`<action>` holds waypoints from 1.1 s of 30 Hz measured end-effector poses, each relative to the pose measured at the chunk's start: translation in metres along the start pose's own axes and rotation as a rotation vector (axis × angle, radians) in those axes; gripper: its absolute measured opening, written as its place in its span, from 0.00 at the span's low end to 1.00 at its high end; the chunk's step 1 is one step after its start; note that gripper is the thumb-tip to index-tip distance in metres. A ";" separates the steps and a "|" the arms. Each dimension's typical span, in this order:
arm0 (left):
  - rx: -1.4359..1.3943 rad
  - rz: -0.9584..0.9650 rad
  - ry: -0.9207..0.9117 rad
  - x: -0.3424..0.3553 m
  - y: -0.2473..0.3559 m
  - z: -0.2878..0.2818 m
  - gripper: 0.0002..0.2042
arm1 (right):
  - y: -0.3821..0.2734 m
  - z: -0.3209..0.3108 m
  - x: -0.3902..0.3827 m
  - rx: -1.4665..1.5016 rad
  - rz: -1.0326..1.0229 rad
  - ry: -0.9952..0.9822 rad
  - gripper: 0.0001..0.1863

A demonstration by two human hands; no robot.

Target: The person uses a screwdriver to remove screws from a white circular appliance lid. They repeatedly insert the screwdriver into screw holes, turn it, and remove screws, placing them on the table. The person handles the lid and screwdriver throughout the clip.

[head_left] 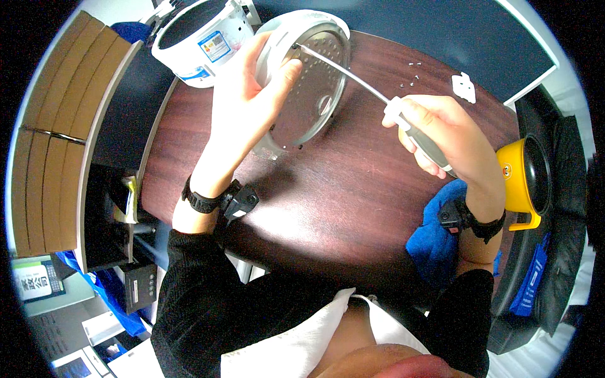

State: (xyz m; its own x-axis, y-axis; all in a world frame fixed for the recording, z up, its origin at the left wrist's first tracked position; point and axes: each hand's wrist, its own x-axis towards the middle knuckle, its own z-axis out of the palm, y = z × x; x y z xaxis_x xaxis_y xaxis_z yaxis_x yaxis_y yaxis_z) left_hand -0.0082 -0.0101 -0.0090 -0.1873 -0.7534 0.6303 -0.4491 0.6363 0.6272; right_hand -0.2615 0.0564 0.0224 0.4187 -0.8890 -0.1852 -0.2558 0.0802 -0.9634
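Upper centre of the frame: left hand [242, 94] clamped on the tilted rice-cooker lid [309, 79], right hand [441, 135] closed round the long screwdriver [353, 79] — tip at a rim screw — likely to slip off and skid if the lid rocks, dropping the screw onto the dark table [353, 201].

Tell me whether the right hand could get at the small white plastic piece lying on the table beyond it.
Probably yes. The white plastic piece lies on bare table just beyond the right hand, nothing between. But that hand is closed on the screwdriver, so it would need to put it down first.
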 end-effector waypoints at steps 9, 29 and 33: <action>0.078 0.126 0.059 0.003 0.016 -0.009 0.20 | 0.000 -0.015 0.004 0.376 0.110 -0.225 0.23; 0.235 0.296 0.141 0.002 0.013 -0.007 0.19 | 0.004 -0.009 0.007 0.411 0.113 -0.249 0.23; 0.257 0.306 0.142 0.001 0.014 -0.008 0.19 | 0.002 -0.007 0.005 0.236 0.037 -0.163 0.22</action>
State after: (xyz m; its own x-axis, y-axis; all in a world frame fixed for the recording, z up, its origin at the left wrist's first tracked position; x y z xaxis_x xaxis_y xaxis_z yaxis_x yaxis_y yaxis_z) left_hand -0.0076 -0.0007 0.0045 -0.2313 -0.4946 0.8378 -0.5980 0.7515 0.2786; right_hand -0.2656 0.0488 0.0203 0.5524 -0.8007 -0.2318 -0.0722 0.2311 -0.9703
